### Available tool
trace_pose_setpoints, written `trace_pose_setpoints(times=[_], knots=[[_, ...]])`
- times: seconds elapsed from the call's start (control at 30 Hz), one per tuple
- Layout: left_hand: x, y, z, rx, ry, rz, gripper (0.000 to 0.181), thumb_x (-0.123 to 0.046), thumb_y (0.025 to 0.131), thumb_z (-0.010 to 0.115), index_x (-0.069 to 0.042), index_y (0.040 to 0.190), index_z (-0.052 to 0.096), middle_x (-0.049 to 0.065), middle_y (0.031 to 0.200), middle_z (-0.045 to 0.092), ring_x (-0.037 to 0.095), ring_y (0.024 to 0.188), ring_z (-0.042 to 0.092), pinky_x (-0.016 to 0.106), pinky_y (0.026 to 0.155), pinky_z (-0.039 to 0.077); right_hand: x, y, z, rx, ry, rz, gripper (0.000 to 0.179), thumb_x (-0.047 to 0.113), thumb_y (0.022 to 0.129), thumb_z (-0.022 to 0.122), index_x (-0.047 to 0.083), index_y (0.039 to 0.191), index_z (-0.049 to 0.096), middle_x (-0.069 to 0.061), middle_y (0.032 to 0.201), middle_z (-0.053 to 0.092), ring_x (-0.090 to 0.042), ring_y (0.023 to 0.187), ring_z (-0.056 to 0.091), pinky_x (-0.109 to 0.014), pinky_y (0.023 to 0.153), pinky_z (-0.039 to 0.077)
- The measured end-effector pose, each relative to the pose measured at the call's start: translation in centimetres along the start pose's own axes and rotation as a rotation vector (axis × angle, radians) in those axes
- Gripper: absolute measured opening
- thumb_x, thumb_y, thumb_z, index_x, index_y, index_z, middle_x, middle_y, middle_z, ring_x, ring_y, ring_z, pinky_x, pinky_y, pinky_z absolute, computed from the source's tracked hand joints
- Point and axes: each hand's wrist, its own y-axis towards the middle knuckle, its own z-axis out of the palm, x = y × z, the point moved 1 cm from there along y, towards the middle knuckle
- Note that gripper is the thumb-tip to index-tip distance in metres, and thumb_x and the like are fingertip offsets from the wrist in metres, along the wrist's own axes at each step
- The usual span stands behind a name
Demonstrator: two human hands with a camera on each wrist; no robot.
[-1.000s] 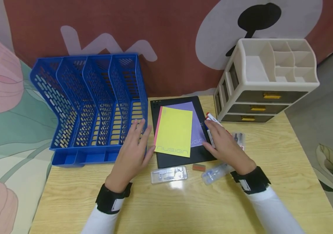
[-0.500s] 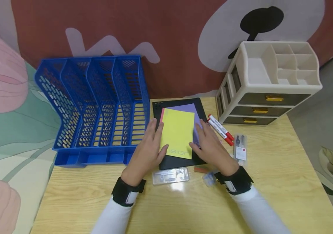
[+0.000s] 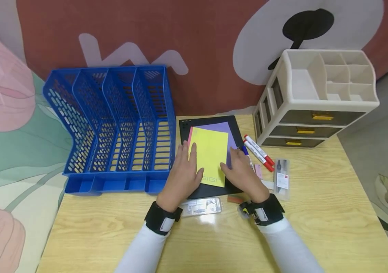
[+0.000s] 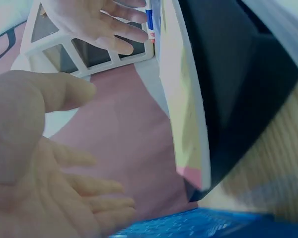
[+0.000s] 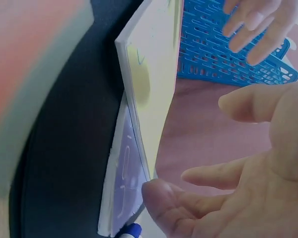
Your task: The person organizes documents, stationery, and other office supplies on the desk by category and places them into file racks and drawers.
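Note:
A yellow notebook (image 3: 211, 151) with a pink spine lies over a purple notebook (image 3: 220, 126), and both rest on a flat black board or folder (image 3: 184, 131). My left hand (image 3: 181, 178) is over the yellow notebook's left side, fingers extended; in the left wrist view its fingers look apart from the cover. On the other side, my right hand (image 3: 243, 174) is over the purple notebook, thumb near the yellow one's edge. The right wrist view shows loosely bent fingers close to the notebooks; I cannot tell whether they touch. A blue-capped marker (image 3: 245, 150) lies partly behind the right hand.
A blue file rack (image 3: 117, 175) stands left, a white drawer organizer (image 3: 332, 105) back right. Red-capped markers (image 3: 258, 152) and a clear case (image 3: 282, 180) lie right of the board. In front are another clear case (image 3: 203, 206) and a brown-orange eraser-like block (image 3: 235, 199).
Both hands have moved inward over the notebooks, the left to the right and the right to the left, uncovering the red-capped markers. The notebooks stay in place on the board.

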Motion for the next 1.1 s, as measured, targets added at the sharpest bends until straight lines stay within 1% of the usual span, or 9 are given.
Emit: trace_pose_setpoints(times=[0.2,0.3,0.47,0.6,0.67,0.83,0.93,1.0,1.1], knots=[[-0.2,0.8,1.4,0.067,-0.082,-0.180,0.085,-0.033,0.090,0.064,0.006,0.151,0.020,0.037,0.156,0.015,0.051,0.142,0.013,0.062,0.109,0.031,-0.1,0.1,0.9,0.046,0.003,0.034,0.078,0.035,0.094,0.056,-0.011,0.149,0.024,-0.033,0.155,0.023,-0.047,0.141,0.019,-0.062,0.114,0.023],[-0.2,1.0,2.0,0.089,-0.109,-0.245,0.085,-0.033,0.089,0.064,0.008,0.150,0.021,0.039,0.154,0.016,0.055,0.140,0.012,0.063,0.110,0.029,-0.2,-0.1,1.3,0.042,-0.017,0.031,0.078,0.035,0.094,0.056,-0.012,0.148,0.025,-0.033,0.154,0.025,-0.048,0.141,0.020,-0.062,0.114,0.023],[-0.3,1.3,2.8,0.129,-0.116,-0.297,0.086,-0.036,0.089,0.064,0.007,0.150,0.021,0.038,0.153,0.020,0.053,0.141,0.014,0.061,0.111,0.028,-0.2,-0.1,1.5,0.021,-0.024,-0.004,0.075,0.032,0.094,0.056,-0.015,0.145,0.028,-0.035,0.150,0.031,-0.047,0.138,0.025,-0.061,0.114,0.023],[-0.4,1.4,3.2,0.181,-0.147,-0.317,0.087,-0.037,0.090,0.062,0.006,0.152,0.019,0.036,0.156,0.016,0.050,0.142,0.015,0.060,0.107,0.034,-0.1,-0.2,1.6,0.050,-0.016,0.008,0.075,0.031,0.094,0.056,-0.014,0.146,0.027,-0.034,0.152,0.028,-0.046,0.140,0.024,-0.060,0.114,0.024],[-0.5,1.4,3.3,0.189,-0.173,-0.315,0.087,-0.037,0.091,0.061,0.006,0.152,0.018,0.036,0.156,0.014,0.050,0.142,0.015,0.060,0.103,0.038,-0.1,-0.2,1.7,0.070,-0.012,0.005,0.075,0.032,0.094,0.055,-0.014,0.146,0.027,-0.033,0.154,0.026,-0.046,0.141,0.023,-0.059,0.115,0.024],[-0.7,1.5,3.1,0.153,-0.228,-0.296,0.084,-0.035,0.091,0.061,0.009,0.150,0.020,0.038,0.154,0.016,0.052,0.140,0.019,0.061,0.100,0.040,-0.1,-0.2,2.0,0.097,0.004,-0.010,0.074,0.034,0.096,0.053,-0.014,0.146,0.027,-0.033,0.156,0.021,-0.047,0.141,0.022,-0.059,0.115,0.024],[-0.8,1.6,2.9,0.115,-0.249,-0.290,0.082,-0.033,0.091,0.061,0.009,0.149,0.022,0.039,0.152,0.023,0.050,0.137,0.029,0.058,0.100,0.043,0.0,-0.3,1.9,0.086,0.027,-0.012,0.074,0.033,0.095,0.054,-0.012,0.147,0.027,-0.032,0.155,0.024,-0.045,0.141,0.024,-0.059,0.114,0.026],[-0.9,1.7,2.7,0.076,-0.267,-0.288,0.081,-0.030,0.090,0.063,0.008,0.149,0.023,0.037,0.147,0.030,0.047,0.129,0.041,0.055,0.097,0.048,0.0,-0.2,1.8,0.063,0.067,-0.022,0.072,0.030,0.094,0.056,-0.012,0.146,0.029,-0.032,0.150,0.035,-0.043,0.136,0.035,-0.058,0.111,0.034],[-0.9,2.0,2.4,0.009,-0.291,-0.293,0.080,-0.025,0.090,0.064,0.007,0.150,0.023,0.030,0.134,0.037,0.036,0.107,0.055,0.045,0.086,0.058,0.0,-0.2,1.5,0.037,0.150,-0.033,0.070,0.026,0.092,0.059,-0.011,0.144,0.031,-0.032,0.136,0.050,-0.038,0.121,0.051,-0.056,0.101,0.045]])
